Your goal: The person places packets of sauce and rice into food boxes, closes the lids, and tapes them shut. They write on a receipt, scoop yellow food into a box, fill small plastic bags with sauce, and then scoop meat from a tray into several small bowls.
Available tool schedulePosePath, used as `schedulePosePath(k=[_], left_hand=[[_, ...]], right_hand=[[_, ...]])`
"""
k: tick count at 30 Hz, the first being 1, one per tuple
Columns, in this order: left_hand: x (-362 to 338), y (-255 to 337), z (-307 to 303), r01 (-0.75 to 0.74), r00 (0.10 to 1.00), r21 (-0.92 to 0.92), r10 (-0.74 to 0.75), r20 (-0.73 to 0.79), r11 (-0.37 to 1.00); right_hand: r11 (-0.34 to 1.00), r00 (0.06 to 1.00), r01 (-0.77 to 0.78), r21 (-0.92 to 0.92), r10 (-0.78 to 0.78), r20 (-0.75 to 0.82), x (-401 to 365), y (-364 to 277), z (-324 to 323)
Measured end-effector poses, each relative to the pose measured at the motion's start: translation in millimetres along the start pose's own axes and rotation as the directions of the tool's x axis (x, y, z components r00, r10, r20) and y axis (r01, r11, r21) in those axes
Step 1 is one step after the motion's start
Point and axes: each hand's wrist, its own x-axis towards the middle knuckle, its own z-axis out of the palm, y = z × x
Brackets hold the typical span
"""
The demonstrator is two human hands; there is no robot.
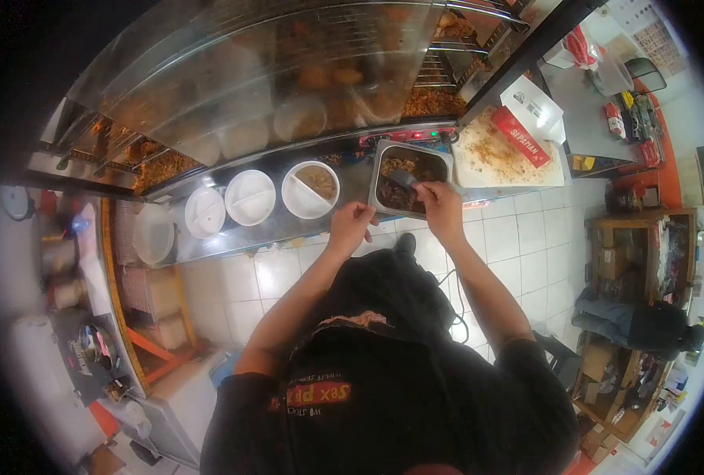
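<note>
A metal pan (374, 180) of dark food stands on the counter. Over its right side, my right hand (440, 207) is closed on the handle of a serving spoon (403, 177), whose bowl is in the food. My left hand (352, 226) is just left of the pan's near corner, fingers curled with the tips close together; whether it holds anything is too small to tell. Left of the pan is a divided white bowl (292, 198) with brownish food in one section. Farther left stand two more divided white bowls (250, 197) (204, 212) with no food visible.
A glass display case (249, 87) with racks of fried food rises behind the counter. Right of the pan, a white cutting board (478, 176) with crumbs holds a red and white box (526, 134). A person (645, 326) is at the far right near wooden shelves (605, 226).
</note>
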Motion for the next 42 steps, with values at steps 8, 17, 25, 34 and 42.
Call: schedulePosePath(k=[8, 17, 25, 34, 42], left_hand=[[-4.7, 11.5, 1.7, 0.008, 1.0, 0.028, -0.007, -0.024, 1.0], [-6.4, 12.5, 1.9, 0.013, 1.0, 0.033, -0.012, -0.025, 0.999], [-4.8, 8.4, 1.2, 0.005, 1.0, 0.02, -0.004, -0.02, 1.0], [-2.4, 5.1, 1.5, -0.005, 1.0, -0.002, 0.005, -0.025, 1.0], [-3.9, 8.3, 1.4, -0.019, 1.0, 0.032, 0.019, -0.022, 0.999]], right_hand=[[0.999, 1.0, -0.021, -0.024, 0.021, 0.007, -4.3, 2.5, 24.5], [0.961, 0.961, -0.257, 0.099, 0.265, -0.076, -2.0, -16.1, 26.4], [0.706, 0.834, -0.477, 0.523, 0.551, 0.017, 1.3, 10.2, 27.4], [0.871, 0.923, -0.363, 0.332, 0.385, -0.003, -3.4, 23.0, 36.2], [0.831, 0.887, -0.412, 0.373, 0.46, -0.045, -4.5, 9.9, 34.0]])
